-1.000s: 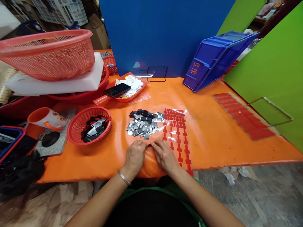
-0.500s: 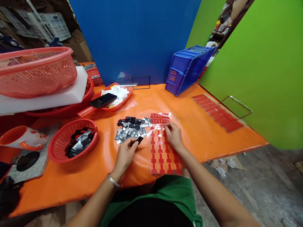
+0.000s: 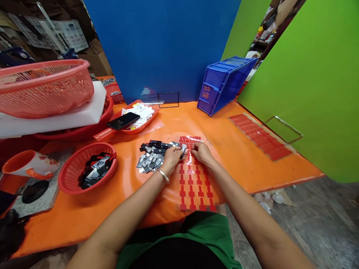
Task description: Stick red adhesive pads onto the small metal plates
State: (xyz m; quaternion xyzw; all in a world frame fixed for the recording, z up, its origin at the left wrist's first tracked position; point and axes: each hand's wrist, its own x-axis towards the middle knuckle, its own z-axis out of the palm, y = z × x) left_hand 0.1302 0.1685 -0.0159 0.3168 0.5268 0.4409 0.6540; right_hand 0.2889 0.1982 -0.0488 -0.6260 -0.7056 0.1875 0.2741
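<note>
At the left edge of the sheet of red tabs, our left hand pinches 1 metal plate near the pile. Our right hand has its fingers nearly meeting; we cannot tell whether they hold anything. Orange desk stretches rightward from the sheet's side.

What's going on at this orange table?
A person works bare-handed. The left hand holds a small, flat, metallic-grey piece beside a pile of similar grey and black pieces. The right hand is over rows of flat red T-shaped pieces, close to the held piece; whether it grasps anything is unclear. To the left, a round red plastic basket contains more grey and black pieces.
</note>
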